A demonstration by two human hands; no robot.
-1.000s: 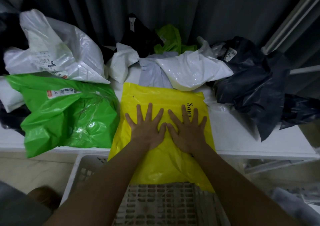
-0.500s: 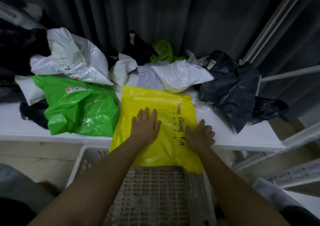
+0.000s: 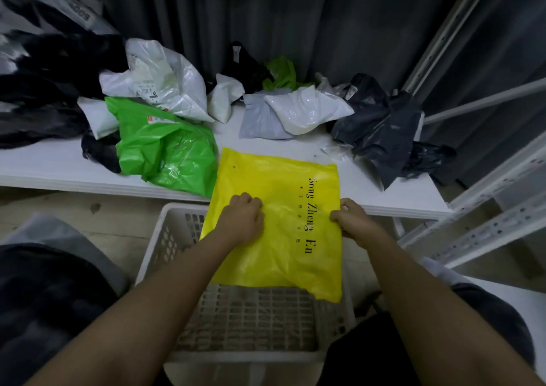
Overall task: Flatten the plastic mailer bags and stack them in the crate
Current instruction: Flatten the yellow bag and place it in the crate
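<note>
A flat yellow mailer bag (image 3: 277, 196) with black lettering hangs half off the white table's front edge (image 3: 88, 182), its lower part over the white slatted crate (image 3: 248, 317) on the floor. My left hand (image 3: 243, 218) lies on the bag's left part with curled fingers bunching the plastic. At the bag's right edge, my right hand (image 3: 353, 218) pinches the plastic. No bags are visible on the crate's slatted floor.
Crumpled bags cover the table: a green bag (image 3: 168, 155) left of the yellow one, a white bag (image 3: 159, 87) behind it, a grey-white bag (image 3: 298, 111) mid-back, dark bags (image 3: 381, 128) at right and far left. A white metal rack (image 3: 484, 214) stands at right.
Both hands went from lying flat on the yellow bag to curling and gripping it. The bag has slid toward me, off the table edge and over the crate.
</note>
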